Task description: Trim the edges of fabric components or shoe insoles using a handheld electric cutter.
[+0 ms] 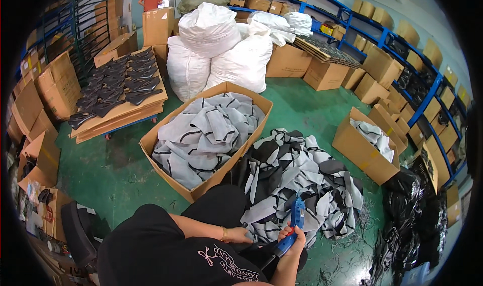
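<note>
In the right hand (293, 238), a blue tool (294, 223) points up.

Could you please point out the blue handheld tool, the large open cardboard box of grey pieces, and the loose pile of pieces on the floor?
Blue handheld tool (297, 216), head view, upper body.
Large open cardboard box (220, 176), head view, near side wall.
Loose pile of pieces (302, 170), head view, middle.

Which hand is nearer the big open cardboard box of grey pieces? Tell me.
Left. The left hand lies just below the cardboard box, by its near corner. The right hand, holding the blue tool, sits further right.
</note>
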Demonstrator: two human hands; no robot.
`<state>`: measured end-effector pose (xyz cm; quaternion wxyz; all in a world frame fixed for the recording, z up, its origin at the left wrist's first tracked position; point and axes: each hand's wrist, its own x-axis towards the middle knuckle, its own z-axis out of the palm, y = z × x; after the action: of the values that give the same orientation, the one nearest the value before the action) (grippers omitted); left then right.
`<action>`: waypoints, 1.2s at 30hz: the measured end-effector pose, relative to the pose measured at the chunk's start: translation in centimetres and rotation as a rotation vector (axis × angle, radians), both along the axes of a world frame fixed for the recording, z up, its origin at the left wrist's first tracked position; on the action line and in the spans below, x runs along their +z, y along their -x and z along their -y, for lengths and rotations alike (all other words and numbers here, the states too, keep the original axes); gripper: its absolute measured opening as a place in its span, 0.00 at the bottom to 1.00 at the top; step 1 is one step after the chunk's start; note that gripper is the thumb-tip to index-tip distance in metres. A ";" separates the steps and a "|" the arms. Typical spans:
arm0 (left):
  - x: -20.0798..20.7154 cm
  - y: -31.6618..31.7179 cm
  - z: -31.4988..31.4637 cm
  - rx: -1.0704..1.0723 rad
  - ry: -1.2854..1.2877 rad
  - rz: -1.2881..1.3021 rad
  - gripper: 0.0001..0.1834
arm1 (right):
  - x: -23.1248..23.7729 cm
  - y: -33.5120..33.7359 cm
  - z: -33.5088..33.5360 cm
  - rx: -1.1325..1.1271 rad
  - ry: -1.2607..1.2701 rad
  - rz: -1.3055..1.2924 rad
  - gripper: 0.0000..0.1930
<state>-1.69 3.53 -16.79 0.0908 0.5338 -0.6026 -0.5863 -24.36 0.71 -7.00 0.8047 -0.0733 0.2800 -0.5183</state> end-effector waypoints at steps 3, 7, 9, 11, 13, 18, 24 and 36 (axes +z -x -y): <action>1.0 -0.2 0.3 -0.001 -0.042 -0.049 0.22 | -0.7 0.2 0.2 0.036 0.020 -0.004 0.20; 1.8 -1.2 0.3 0.010 -0.020 -0.115 0.23 | -0.6 -0.7 0.6 0.057 -0.038 -0.018 0.19; 2.9 -1.7 0.0 0.074 -0.082 -0.180 0.24 | -0.8 -0.8 0.9 0.071 -0.040 -0.032 0.19; 4.2 -2.4 -0.2 0.075 -0.086 -0.211 0.25 | -1.0 -1.2 1.2 0.075 -0.034 -0.047 0.18; 4.1 -2.6 -0.3 0.077 -0.092 -0.252 0.26 | -0.9 -1.5 1.3 0.091 -0.024 -0.069 0.17; 3.5 -2.8 -0.3 0.083 -0.092 -0.192 0.26 | -1.3 -1.8 1.8 0.109 -0.064 -0.097 0.15; 2.5 -3.1 -0.2 0.134 -0.080 -0.270 0.23 | -1.3 -2.4 2.2 0.145 -0.077 -0.242 0.15; 3.8 -3.5 -0.2 0.105 -0.042 -0.272 0.26 | -0.6 -2.3 1.5 0.114 -0.054 -0.347 0.13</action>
<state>1.80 3.72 -12.95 0.1911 0.4821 -0.5436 -0.6599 -22.06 -0.82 -7.55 0.7742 -0.1556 0.4239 -0.4436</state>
